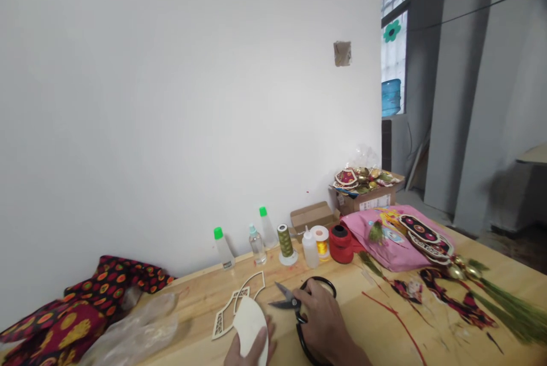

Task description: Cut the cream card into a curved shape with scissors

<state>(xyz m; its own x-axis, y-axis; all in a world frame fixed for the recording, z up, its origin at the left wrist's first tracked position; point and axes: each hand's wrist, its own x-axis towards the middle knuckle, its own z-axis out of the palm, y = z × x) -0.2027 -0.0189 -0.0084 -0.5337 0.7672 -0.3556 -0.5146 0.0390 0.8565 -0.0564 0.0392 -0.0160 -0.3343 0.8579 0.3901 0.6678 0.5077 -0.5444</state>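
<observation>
My left hand (252,349) is closed on a cream, curved flat piece (250,320), thumb on its face, at the bottom middle. Just behind it lie pale cut-out frames (226,314) with lattice patterns, partly covered by the piece. To its right, my right hand (321,314) grips black-handled scissors (287,302) near the pivot, the index finger reaching onto it. The blades are parted and point left towards the cream piece, with nothing visible between them. Part of the handle loops is hidden under the hand.
Along the wall stand green-capped bottles (223,249), a clear bottle (257,245), a green thread spool (285,240) and a red thread cone (341,245). Patterned cloth (85,303) and clear plastic (137,320) lie left. A pink bag (384,235), tassels and scraps lie right.
</observation>
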